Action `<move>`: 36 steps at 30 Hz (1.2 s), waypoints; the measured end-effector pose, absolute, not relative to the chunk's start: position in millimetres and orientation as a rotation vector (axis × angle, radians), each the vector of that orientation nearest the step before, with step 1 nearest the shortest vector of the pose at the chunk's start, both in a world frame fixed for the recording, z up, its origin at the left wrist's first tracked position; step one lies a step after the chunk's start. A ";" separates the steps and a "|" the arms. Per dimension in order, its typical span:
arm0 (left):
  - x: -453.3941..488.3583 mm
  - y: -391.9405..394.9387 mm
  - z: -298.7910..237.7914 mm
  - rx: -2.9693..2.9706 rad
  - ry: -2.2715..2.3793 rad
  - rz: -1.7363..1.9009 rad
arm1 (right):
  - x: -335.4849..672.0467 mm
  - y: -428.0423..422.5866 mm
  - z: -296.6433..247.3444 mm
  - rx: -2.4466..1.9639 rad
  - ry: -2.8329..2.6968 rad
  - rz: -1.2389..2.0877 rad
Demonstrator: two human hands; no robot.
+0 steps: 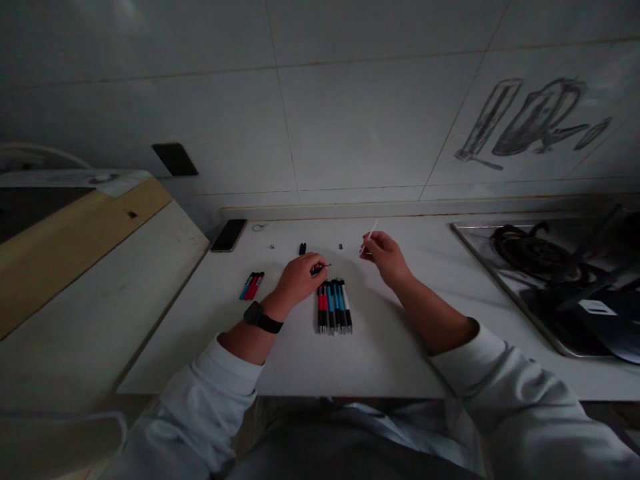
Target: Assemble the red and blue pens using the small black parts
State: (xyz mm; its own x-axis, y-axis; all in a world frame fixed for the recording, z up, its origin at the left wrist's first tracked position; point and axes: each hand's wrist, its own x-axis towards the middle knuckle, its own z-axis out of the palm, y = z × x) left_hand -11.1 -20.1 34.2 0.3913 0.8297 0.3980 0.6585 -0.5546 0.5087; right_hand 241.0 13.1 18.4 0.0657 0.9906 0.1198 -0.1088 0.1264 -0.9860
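Observation:
My left hand [299, 277], with a black watch on its wrist, is closed on a small dark pen part [317, 271]; a thin tip sticks out toward the right. Held up in the fingers of my right hand [384, 255] is a thin white stick [373, 229] like a pen refill, tilted up and right. Just below my left hand lies a row of several pens [334, 308] in red, blue and white with black grips. Small black pieces [303, 249] rest beyond that hand, and a tiny dark piece [341, 247] lies between the hands.
Several red and blue pen barrels [252, 285] lie left of my left wrist. A phone [229, 235], a thin ring [259, 227] and tiny bits [272, 247] sit farther back. A gas stove [520, 293] stands at the right, a white cabinet-like box [100, 293] at the left.

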 end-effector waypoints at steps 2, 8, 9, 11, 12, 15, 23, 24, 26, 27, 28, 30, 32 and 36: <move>-11.8 -19.5 32.9 2.382 1.307 0.905 | 264.0 25.8 17.4 -1.271 -1.313 0.899; -9.7 -21.2 31.1 2.406 1.290 0.872 | 286.5 38.0 11.6 -1.830 -1.757 0.414; -9.3 -21.4 31.1 2.408 1.287 0.865 | 284.1 38.8 11.1 -1.867 -1.783 0.388; -8.9 -21.6 31.3 2.407 1.284 0.849 | 279.1 41.1 10.5 -1.926 -1.802 0.351; -8.8 -21.6 31.4 2.406 1.286 0.843 | 277.6 42.4 10.4 -1.950 -1.800 0.335; -9.4 -21.3 31.3 2.405 1.292 0.836 | 278.5 45.2 10.1 -1.980 -1.814 0.313; -10.1 -21.6 30.4 2.425 1.273 0.837 | 289.4 37.9 9.5 -1.939 -2.125 0.232; -10.0 -21.9 31.0 2.426 1.273 0.831 | 289.4 37.3 9.8 -1.951 -2.138 0.221; -9.8 -22.5 32.4 2.428 1.276 0.824 | 289.1 37.0 10.6 -1.969 -2.160 0.212; -9.7 -22.8 33.1 2.428 1.280 0.824 | 289.1 37.2 11.1 -1.967 -2.174 0.214; -9.7 -22.9 33.7 2.428 1.281 0.823 | 289.4 37.6 11.4 -1.960 -2.189 0.218; -9.8 -22.9 34.3 2.428 1.283 0.829 | 290.8 38.8 11.8 -1.934 -2.219 0.234; -10.1 -22.5 33.8 2.436 1.281 0.833 | 293.1 40.1 11.7 -1.909 -2.239 0.256; -10.8 -21.0 31.1 2.451 1.284 0.825 | 297.1 41.8 11.0 -1.887 -2.256 0.278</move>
